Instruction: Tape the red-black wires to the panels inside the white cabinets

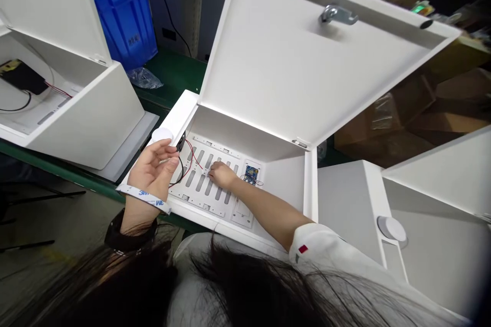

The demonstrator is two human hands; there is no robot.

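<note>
An open white metal box (268, 199) stands before me with its lid (307, 61) tilted up. My left hand (155, 166) is at the box's left rim, fingers curled together just below a white round cap (163, 135); what they pinch is hidden. Beside its fingertips are a black round part (181, 142), a black cable (181, 168) and thin red wires (194, 154). Inside the box, my right hand (222, 174) is closed low over the slotted white plate (190, 179), near the red wires' ends. A small blue circuit board (251, 173) lies right of it.
On the left, another open white box (88, 117) holds a black wired unit (23, 76). A third white box (345, 199) with a round cap (391, 229) stands on the right. Behind are a blue crate (123, 15), a clear plastic bag (144, 78) and cardboard boxes (406, 112).
</note>
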